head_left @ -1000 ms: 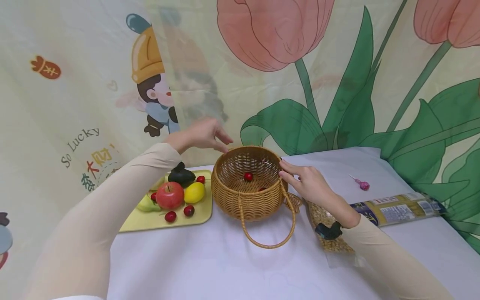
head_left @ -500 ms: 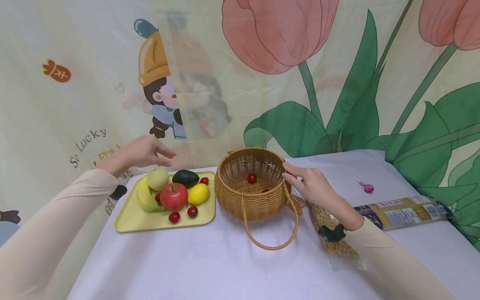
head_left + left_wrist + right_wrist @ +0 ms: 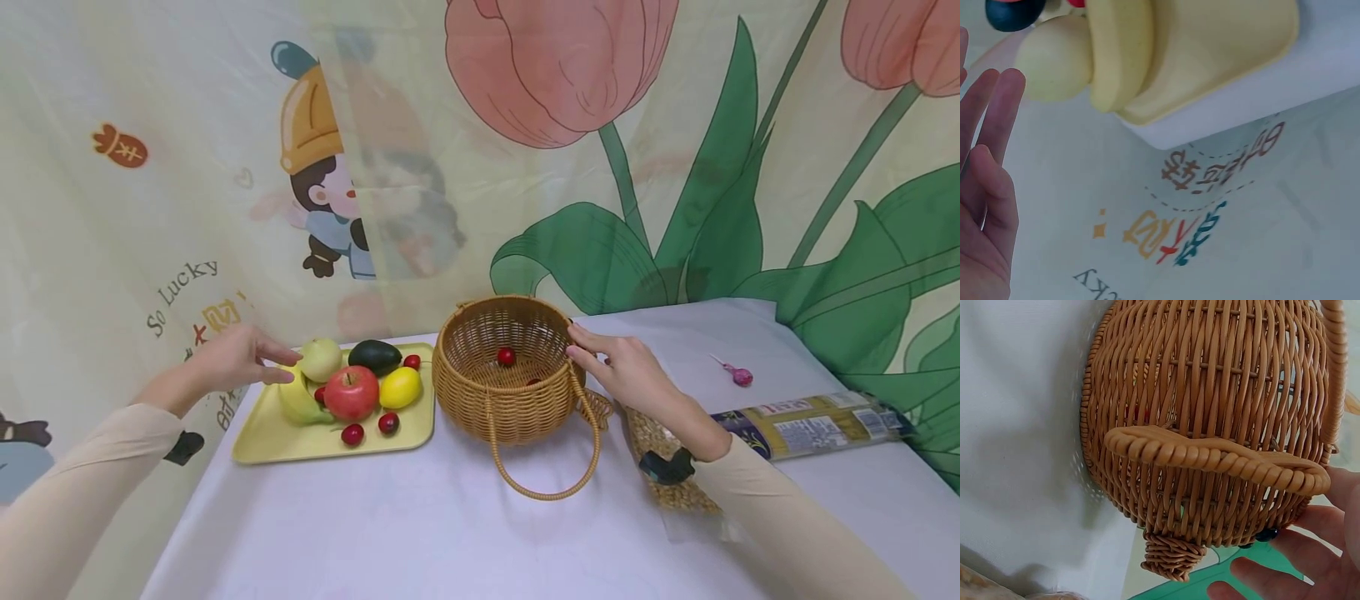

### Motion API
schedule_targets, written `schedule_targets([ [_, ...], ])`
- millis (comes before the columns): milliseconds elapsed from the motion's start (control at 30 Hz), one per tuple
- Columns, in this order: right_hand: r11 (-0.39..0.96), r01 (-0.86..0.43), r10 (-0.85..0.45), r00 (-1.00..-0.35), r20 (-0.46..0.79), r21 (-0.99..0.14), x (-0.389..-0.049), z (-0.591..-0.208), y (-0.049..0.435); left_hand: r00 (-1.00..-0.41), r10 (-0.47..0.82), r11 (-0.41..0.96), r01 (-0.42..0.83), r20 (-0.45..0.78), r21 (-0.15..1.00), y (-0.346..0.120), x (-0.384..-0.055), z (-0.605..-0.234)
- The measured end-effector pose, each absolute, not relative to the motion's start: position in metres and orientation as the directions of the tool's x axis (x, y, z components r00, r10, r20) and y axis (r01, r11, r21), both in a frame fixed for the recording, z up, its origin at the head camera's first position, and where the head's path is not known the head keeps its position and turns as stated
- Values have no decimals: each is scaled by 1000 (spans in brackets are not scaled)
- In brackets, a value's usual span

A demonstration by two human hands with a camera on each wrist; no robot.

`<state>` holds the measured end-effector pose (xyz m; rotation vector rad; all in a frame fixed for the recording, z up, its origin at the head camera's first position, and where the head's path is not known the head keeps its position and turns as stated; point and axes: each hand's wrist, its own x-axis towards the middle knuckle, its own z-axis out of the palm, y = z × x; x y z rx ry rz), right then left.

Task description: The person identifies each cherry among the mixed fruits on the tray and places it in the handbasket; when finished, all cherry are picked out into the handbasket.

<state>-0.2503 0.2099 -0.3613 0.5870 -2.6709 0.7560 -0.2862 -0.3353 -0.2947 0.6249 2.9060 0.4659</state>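
Note:
My left hand [image 3: 236,358] hovers at the left end of a yellow tray [image 3: 262,454], its fingers extended and holding nothing. Closest to it are a banana [image 3: 297,402] and a round pale green fruit [image 3: 321,360]; the left wrist view shows a gap before the round fruit [image 3: 1057,59]. The tray also bears a red apple [image 3: 351,393], a lemon [image 3: 401,387], a dark avocado [image 3: 374,357] and several cherries [image 3: 388,423]. My right hand [image 3: 626,367] touches the right rim of a wicker basket [image 3: 487,417] with its fingertips. Inside the basket lies a cherry [image 3: 506,357], with part of another red one showing.
The basket's handle [image 3: 543,497] hangs forward over the white table [image 3: 375,533]. Under my right wrist lies a clear bag of tan kernels [image 3: 678,493]. Beyond it are a long printed packet [image 3: 813,427] and a pink lollipop [image 3: 741,377]. A printed curtain [image 3: 465,208] hangs behind.
My left hand has moved from over the basket, leftward and down to the left end of the tray, uncovering the fruit. My right hand has stayed at the basket rim.

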Motion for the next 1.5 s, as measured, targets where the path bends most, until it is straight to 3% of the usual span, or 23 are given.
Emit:
schedule_targets([
  [467, 782, -448, -291, -877, 383, -433, -249, -363, 212, -884, 461, 860, 425, -73, 283, -346, -285, -338],
  [667, 779, -446, -288, -878, 381, -439, -248, -365, 212, -900, 418, 878, 364, -126, 312, -333, -289, -350],
  [1200, 775, -454, -295, -875, 384, -440, -251, -362, 209, -899, 407, 880, 337, -165, 335, -322, -304, -358],
  [1500, 774, -457, -298, -874, 385, -438, -251, -362, 210, -903, 380, 903, 316, -201, 291, -315, -311, -366],
])
